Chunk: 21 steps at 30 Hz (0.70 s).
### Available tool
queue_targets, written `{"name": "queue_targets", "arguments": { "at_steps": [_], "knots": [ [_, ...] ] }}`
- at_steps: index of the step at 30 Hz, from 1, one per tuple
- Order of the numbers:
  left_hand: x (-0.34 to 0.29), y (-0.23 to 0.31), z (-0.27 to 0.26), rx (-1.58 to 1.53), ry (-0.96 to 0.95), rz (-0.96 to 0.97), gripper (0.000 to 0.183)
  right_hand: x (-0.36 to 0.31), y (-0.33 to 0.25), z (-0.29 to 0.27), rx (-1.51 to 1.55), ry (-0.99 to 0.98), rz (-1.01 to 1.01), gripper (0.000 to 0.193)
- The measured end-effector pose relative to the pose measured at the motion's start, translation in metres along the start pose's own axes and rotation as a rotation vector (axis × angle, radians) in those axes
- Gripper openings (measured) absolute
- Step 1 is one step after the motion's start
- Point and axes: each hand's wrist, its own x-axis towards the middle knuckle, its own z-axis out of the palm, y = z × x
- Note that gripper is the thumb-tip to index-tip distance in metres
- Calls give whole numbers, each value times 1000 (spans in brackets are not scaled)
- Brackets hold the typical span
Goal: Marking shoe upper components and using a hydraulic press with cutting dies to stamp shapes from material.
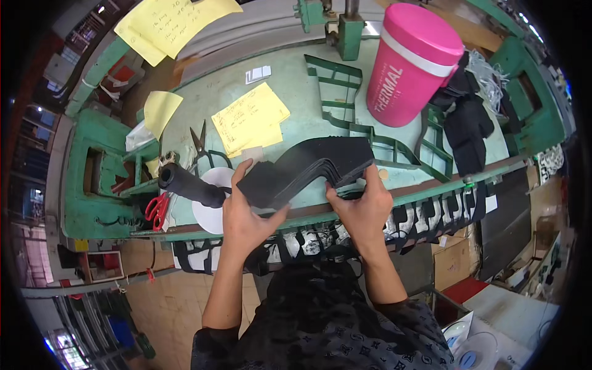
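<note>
Between my two hands is a thick stack of black cut pieces [308, 166], curved in a wave shape, its many layers showing along the near edge. My left hand [246, 213] grips the stack's left end, fingers behind it and thumb in front. On the right end, my right hand [364, 206] has its thumb at the near side and its fingers round the far edge. The stack is held over the near edge of a pale green work table [296, 92]. Green metal cutting dies [382, 145] stand on the table just beyond my right hand.
A pink thermal jug [413, 65] stands at the back right, beside black material [465, 132]. Yellow handwritten notes [250, 117] lie mid-table. Black-handled scissors [200, 145], a black roll [191, 185] and red-handled scissors [158, 209] are at left. Black and white pieces hang along the front edge.
</note>
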Motion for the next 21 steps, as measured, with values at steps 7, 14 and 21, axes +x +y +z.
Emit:
{"name": "queue_targets", "arguments": {
  "at_steps": [7,14,21],
  "knots": [
    [-11,12,6,256,132,10,66,19,7,11,87,-24,-116,79],
    [-34,34,19,353,197,-70,67,24,6,4,69,-152,-102,78],
    [-65,38,39,272,236,-177,81,40,12,1,113,-257,-211,76]
  ]
}}
